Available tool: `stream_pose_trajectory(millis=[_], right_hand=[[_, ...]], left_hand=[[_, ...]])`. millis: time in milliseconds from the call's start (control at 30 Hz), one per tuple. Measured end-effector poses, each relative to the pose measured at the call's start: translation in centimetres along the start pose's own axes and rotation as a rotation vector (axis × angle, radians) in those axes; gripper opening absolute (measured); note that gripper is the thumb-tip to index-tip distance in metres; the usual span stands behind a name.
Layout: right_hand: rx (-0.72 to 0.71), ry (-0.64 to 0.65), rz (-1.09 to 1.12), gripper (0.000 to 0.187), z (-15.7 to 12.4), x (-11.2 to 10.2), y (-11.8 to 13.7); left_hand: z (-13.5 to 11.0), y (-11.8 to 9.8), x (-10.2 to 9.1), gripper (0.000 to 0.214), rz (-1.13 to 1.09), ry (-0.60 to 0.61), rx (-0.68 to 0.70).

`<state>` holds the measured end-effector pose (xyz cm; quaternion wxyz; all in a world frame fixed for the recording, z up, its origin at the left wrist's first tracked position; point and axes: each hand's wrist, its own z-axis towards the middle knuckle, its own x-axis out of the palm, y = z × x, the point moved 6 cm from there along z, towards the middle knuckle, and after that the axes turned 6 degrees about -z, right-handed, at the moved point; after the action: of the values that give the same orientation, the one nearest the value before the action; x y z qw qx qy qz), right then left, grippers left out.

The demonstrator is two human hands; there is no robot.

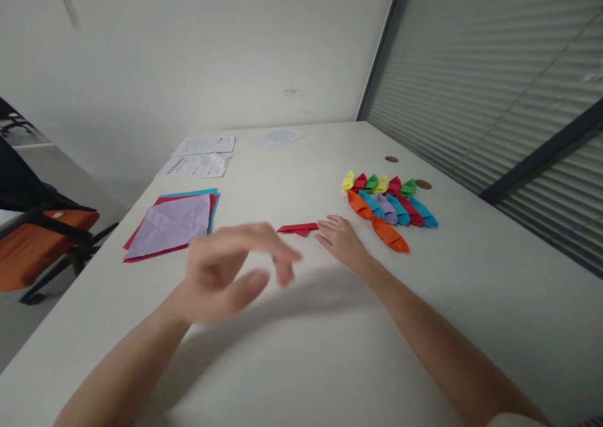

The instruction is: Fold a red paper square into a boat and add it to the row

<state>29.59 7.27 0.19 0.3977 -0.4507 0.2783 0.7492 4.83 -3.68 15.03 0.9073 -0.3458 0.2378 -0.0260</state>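
Observation:
A narrow folded strip of red paper point(298, 228) lies on the white table, with a small triangular flap sticking out on its near side. My right hand point(343, 241) rests flat by it, fingertips touching its right end and fingers spread. Raised above the table, closer to the camera, my left hand point(238, 267) is slightly blurred. Its fingers are bent and apart from the thumb, with nothing between them. Right of my right hand lies an orange folded paper piece point(390, 235), beside rows of folded pieces in several colours point(387, 208).
A stack of paper sheets point(172, 225), purple on top with red and blue beneath, lies at the left. Printed sheets point(195, 164) and another paper point(281, 139) are farther back. An orange chair point(47, 245) stands left of the table. Blinds point(494, 81) cover the right side.

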Motion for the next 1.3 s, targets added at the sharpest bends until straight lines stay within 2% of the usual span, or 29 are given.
stream_pose_trajectory(millis=[67, 133, 233, 300, 400, 567, 667, 833, 967, 1167, 1300], right_hand=[[-0.001, -0.019, 0.01, 0.037, 0.1, -0.1, 0.0], [0.004, -0.038, 0.024, 0.037, 0.3, -0.3, 0.0], [0.023, -0.062, 0.025, 0.039, 0.4, -0.8, 0.2], [0.017, -0.04, 0.016, 0.042, 0.5, -0.8, 0.6], [-0.015, 0.054, 0.001, 0.046, 0.6, -0.3, 1.2], [-0.01, 0.147, -0.002, 0.039, 0.5, 0.6, 0.8], [0.037, 0.115, 0.061, 0.031, 0.3, 0.7, 0.0], [0.031, 0.04, 0.191, 0.026, 0.4, 0.5, -0.6], [0.003, -0.024, 0.33, 0.028, 0.7, -0.1, -0.5], [0.068, -0.125, 0.53, 0.027, 0.7, -1.0, -0.1], [0.049, -0.12, 0.556, 0.023, 0.6, -1.1, 0.4]], left_hand=[[3.3, 3.5, 1.7, 0.025, 0.119, 0.048, -0.017], [4.3, 7.8, 3.7, 0.029, 0.299, 0.123, -0.039], [2.6, 13.5, 6.5, 0.041, 0.528, 0.261, -0.1], [1.0, 15.5, 7.8, 0.046, 0.602, 0.33, -0.141], [-0.3, 16.0, 9.0, 0.048, 0.628, 0.382, -0.16], [-0.3, 15.6, 9.4, 0.033, 0.661, 0.398, -0.193], [-0.4, 16.0, 9.1, 0.032, 0.596, 0.373, -0.198], [-0.4, 16.6, 7.9, 0.031, 0.369, 0.233, -0.19], [-0.4, 17.2, 7.4, 0.025, 0.317, 0.185, -0.21], [-0.3, 18.1, 7.0, 0.019, 0.25, 0.139, -0.263], [0.2, 17.3, 6.7, 0.019, 0.248, 0.101, -0.232]])
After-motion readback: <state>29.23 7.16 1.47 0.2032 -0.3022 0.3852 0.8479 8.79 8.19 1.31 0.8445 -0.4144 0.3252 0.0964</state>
